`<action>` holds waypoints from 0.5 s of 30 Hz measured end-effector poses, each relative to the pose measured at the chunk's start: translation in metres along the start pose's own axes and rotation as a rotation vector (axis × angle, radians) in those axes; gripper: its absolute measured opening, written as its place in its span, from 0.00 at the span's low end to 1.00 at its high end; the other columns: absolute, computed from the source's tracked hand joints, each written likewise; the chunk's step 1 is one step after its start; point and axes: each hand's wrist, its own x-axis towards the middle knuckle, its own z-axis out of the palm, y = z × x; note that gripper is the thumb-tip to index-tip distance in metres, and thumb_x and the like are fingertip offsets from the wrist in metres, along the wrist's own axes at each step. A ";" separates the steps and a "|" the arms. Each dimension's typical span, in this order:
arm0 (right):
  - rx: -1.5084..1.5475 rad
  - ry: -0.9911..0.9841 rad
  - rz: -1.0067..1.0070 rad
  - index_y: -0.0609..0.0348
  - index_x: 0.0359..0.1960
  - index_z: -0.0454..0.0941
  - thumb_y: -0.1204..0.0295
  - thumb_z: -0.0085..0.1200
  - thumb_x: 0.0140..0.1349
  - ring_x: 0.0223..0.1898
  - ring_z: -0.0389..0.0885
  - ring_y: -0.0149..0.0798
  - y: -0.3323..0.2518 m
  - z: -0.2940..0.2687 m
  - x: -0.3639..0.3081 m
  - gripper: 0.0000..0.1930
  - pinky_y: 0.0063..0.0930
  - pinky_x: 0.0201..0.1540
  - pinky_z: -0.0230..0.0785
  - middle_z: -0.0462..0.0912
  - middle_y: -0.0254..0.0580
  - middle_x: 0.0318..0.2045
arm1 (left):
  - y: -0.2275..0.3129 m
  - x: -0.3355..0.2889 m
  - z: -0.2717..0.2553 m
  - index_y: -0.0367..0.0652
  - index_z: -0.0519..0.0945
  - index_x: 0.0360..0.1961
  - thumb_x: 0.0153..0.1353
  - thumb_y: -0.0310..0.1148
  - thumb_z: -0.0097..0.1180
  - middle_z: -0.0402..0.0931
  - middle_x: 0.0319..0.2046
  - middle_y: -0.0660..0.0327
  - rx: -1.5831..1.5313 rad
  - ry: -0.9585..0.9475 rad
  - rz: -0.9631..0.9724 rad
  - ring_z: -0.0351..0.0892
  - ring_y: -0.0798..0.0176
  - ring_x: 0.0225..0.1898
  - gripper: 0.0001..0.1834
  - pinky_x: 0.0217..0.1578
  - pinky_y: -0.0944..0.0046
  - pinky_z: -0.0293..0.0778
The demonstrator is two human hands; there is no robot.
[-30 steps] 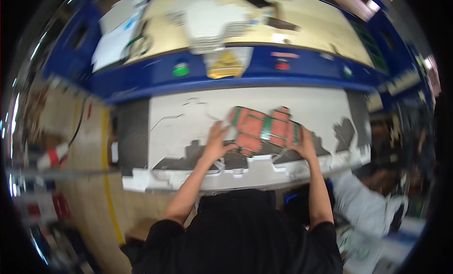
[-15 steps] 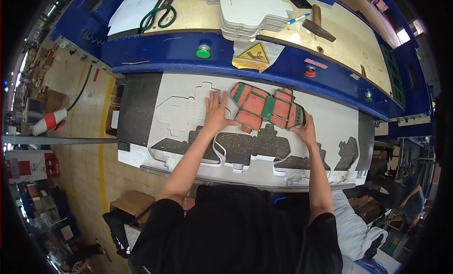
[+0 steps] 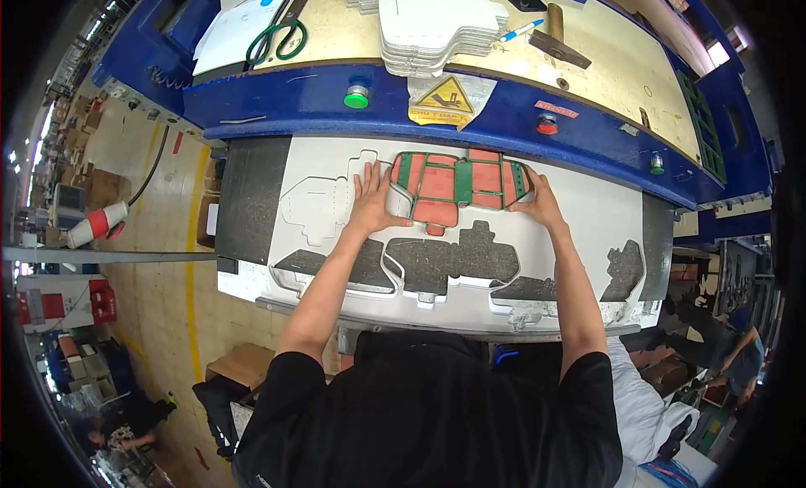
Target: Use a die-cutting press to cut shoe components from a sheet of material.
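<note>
A cutting die [image 3: 435, 190] with red foam pads, green strips and a metal outline lies on a pale grey sheet [image 3: 588, 219]. At the die's left end is my left hand [image 3: 369, 204], its fingers pointing away from me and its thumb by the lower edge. My right hand [image 3: 540, 204] grips the right end, fingers curled around the rim. Between them, both hands hold the die. Left of my left hand, a cut outline [image 3: 312, 204] of similar shape shows in the sheet. Openings nearer me expose the dark bed [image 3: 445, 261].
Behind the bed runs a blue machine beam [image 3: 285, 97] with a green button [image 3: 356, 97] and a red button [image 3: 546, 124]. On the wooden top sit stacked grey cut pieces [image 3: 441, 30], green-handled scissors [image 3: 281, 36], a hammer [image 3: 558, 43] and a pen [image 3: 522, 30].
The die has turned from a slant to nearly level and shifted slightly left and toward the blue beam. Both hands have moved with it, staying at its ends.
</note>
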 end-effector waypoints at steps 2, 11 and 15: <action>0.002 -0.008 -0.001 0.50 0.66 0.63 0.68 0.79 0.24 0.52 0.71 0.49 0.001 0.002 -0.001 0.58 0.40 0.58 0.66 0.74 0.47 0.48 | 0.001 -0.003 0.001 0.36 0.49 0.71 0.26 0.60 0.76 0.38 0.72 0.42 -0.020 0.030 0.035 0.28 0.44 0.75 0.74 0.71 0.42 0.26; 0.067 0.038 -0.059 0.48 0.64 0.68 0.71 0.79 0.28 0.50 0.69 0.44 0.007 0.010 -0.004 0.52 0.35 0.58 0.66 0.73 0.42 0.46 | -0.011 -0.010 0.017 0.33 0.54 0.69 0.27 0.63 0.74 0.43 0.73 0.49 -0.056 0.162 0.120 0.33 0.47 0.75 0.72 0.72 0.45 0.30; 0.091 0.045 -0.024 0.47 0.64 0.69 0.72 0.78 0.28 0.48 0.68 0.42 0.010 0.012 -0.004 0.51 0.33 0.57 0.65 0.73 0.40 0.43 | -0.012 -0.011 0.017 0.33 0.54 0.69 0.28 0.64 0.73 0.44 0.73 0.51 -0.038 0.209 0.133 0.33 0.48 0.75 0.71 0.72 0.45 0.30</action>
